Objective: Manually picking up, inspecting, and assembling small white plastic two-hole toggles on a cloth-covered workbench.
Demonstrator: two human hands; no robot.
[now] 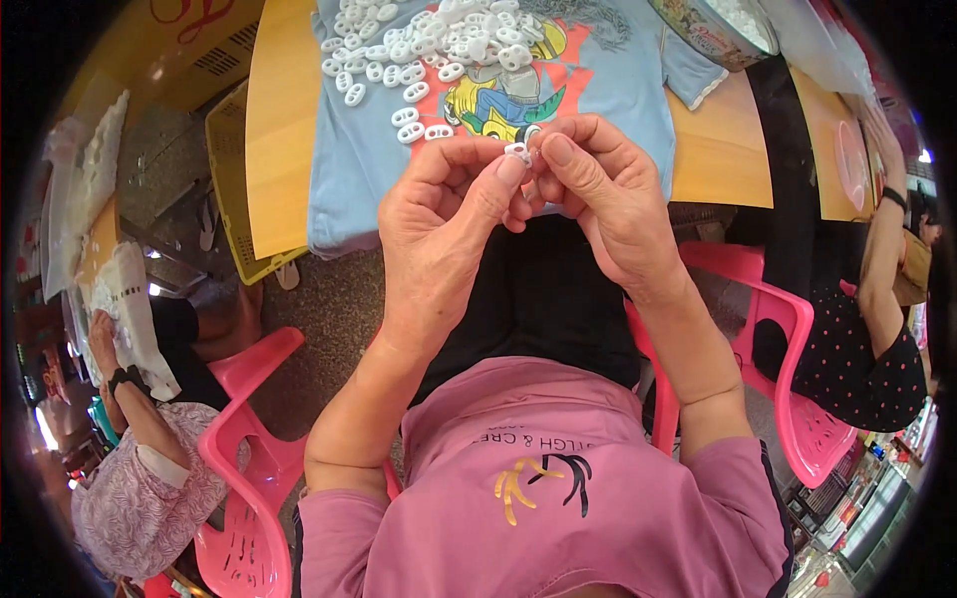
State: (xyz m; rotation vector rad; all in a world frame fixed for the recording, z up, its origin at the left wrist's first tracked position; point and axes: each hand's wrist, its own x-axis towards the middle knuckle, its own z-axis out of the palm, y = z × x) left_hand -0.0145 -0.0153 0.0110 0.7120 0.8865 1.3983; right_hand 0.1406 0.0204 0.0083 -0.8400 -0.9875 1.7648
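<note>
My left hand (439,214) and my right hand (598,194) meet in front of my chest and pinch one small white plastic oval piece (520,151) between thumbs and fingertips. Just beyond them a pile of several like white plastic pieces (429,45) lies on a light blue printed T-shirt (618,70) spread over a wooden table (279,130). Most of the held piece is hidden by my fingers.
A yellow plastic basket (231,189) stands left of the table. Pink plastic chairs (244,468) sit at both sides of me. One seated person (140,468) is at lower left, another person (877,329) in dotted black at right. A tin box (713,30) rests at the table's far side.
</note>
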